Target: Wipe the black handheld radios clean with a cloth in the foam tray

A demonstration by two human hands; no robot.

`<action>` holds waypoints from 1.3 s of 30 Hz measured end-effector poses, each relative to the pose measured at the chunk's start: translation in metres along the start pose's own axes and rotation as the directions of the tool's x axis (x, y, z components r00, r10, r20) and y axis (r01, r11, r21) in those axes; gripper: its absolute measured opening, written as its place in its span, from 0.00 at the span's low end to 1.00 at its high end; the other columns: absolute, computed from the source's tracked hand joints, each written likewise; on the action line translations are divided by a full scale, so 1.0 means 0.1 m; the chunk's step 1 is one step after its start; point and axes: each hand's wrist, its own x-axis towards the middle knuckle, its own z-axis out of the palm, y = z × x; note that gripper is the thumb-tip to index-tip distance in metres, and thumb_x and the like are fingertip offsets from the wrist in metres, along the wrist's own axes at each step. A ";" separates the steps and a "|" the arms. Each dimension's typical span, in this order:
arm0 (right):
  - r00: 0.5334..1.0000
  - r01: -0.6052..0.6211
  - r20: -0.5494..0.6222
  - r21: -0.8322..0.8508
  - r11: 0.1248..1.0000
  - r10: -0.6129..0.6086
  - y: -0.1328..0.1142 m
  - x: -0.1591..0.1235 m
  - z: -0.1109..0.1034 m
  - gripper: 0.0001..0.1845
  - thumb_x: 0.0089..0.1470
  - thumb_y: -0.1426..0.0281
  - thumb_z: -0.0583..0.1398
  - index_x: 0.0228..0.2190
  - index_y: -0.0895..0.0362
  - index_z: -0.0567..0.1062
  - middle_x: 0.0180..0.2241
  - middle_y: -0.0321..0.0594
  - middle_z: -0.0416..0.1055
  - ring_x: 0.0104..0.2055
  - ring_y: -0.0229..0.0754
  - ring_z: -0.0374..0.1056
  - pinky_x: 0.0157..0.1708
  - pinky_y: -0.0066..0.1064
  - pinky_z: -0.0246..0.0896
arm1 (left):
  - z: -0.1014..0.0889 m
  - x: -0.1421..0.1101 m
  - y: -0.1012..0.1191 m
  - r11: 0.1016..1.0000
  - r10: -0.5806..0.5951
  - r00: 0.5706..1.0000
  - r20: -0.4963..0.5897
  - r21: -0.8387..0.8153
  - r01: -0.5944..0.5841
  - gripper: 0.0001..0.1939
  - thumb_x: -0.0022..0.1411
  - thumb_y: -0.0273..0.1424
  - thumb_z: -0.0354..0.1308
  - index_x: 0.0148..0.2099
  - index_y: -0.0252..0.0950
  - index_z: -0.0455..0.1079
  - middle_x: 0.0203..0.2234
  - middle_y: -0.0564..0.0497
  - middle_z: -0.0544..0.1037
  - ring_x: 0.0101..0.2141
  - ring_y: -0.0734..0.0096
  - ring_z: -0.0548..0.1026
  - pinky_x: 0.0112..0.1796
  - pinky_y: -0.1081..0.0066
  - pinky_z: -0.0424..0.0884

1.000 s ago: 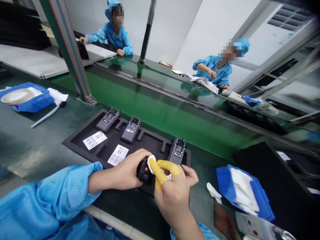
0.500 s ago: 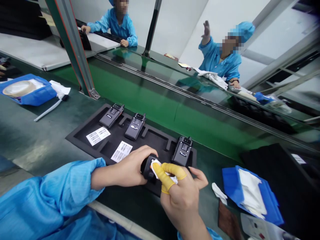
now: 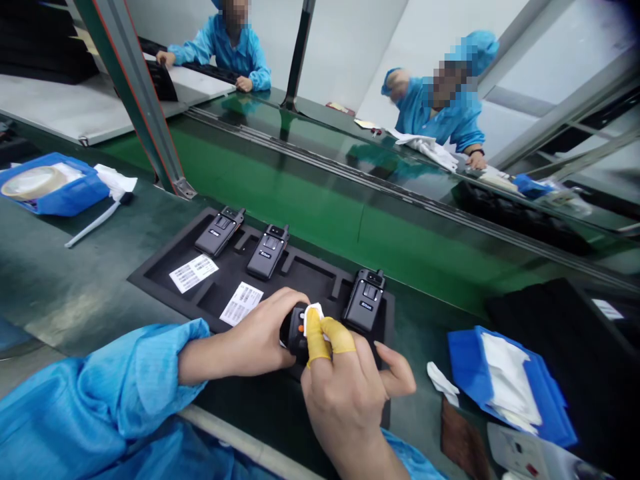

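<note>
1. Black handset (image 3: 298, 341) up between both hands, clasped in left hand (image 3: 253, 337), fingers and thumb curled round.
2. Right hand (image 3: 345, 387) half-curled over white cloth (image 3: 317, 307), pressing it against the end through yellow finger cover (image 3: 316, 339); thumb hidden.
3. Could twist loose if pressed too hard there!
4. Just beyond right knuckles, another handset (image 3: 364, 303) in black tray (image 3: 310, 285), easily bumped; farther right, blue bin (image 3: 463, 363).

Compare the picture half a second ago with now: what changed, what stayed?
The right hand has moved the white cloth higher on the black device, exposing more of its orange button. A co-worker's raised hand has come down. The left hand still grips the device; three handsets remain in the tray.
</note>
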 end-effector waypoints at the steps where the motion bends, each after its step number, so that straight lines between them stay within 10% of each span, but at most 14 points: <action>1: 1.000 -0.007 0.002 -0.009 1.000 0.007 -0.01 0.00 -0.01 0.12 0.51 0.82 0.53 0.26 0.56 0.72 0.31 0.40 0.73 0.32 0.37 0.65 0.42 0.41 0.45 | 0.00 0.00 0.00 1.000 -0.006 1.000 -0.005 0.005 0.006 0.30 0.41 0.17 0.60 0.48 0.39 0.61 0.43 0.51 0.68 0.43 0.64 0.69 0.44 0.67 0.67; 13: 0.987 -0.163 0.022 0.058 0.985 0.162 0.10 -0.06 -0.02 0.13 0.46 0.84 0.52 0.24 0.56 0.71 0.32 0.39 0.72 0.32 0.37 0.62 0.41 0.41 0.47 | -0.01 0.01 0.05 1.000 0.000 1.000 0.018 0.020 0.000 0.29 0.38 0.17 0.55 0.45 0.39 0.61 0.40 0.52 0.67 0.40 0.66 0.69 0.40 0.68 0.68; 24: 0.995 0.036 0.068 0.391 0.920 -0.067 0.35 0.06 0.07 0.25 0.46 0.85 0.52 0.36 0.45 0.76 0.34 0.29 0.73 0.35 0.34 0.63 0.44 0.39 0.43 | -0.02 0.02 0.06 1.000 0.013 0.999 0.036 0.017 -0.014 0.30 0.37 0.17 0.54 0.46 0.39 0.60 0.41 0.51 0.68 0.42 0.63 0.69 0.43 0.66 0.68; 39: 0.987 -0.136 0.145 0.499 0.856 0.073 0.52 -0.13 0.05 0.25 0.48 0.85 0.52 0.35 0.45 0.77 0.34 0.32 0.70 0.36 0.34 0.64 0.45 0.39 0.45 | -0.03 0.01 0.09 0.997 0.021 0.998 0.051 0.074 -0.025 0.29 0.39 0.17 0.56 0.47 0.39 0.60 0.41 0.52 0.67 0.41 0.65 0.69 0.42 0.69 0.67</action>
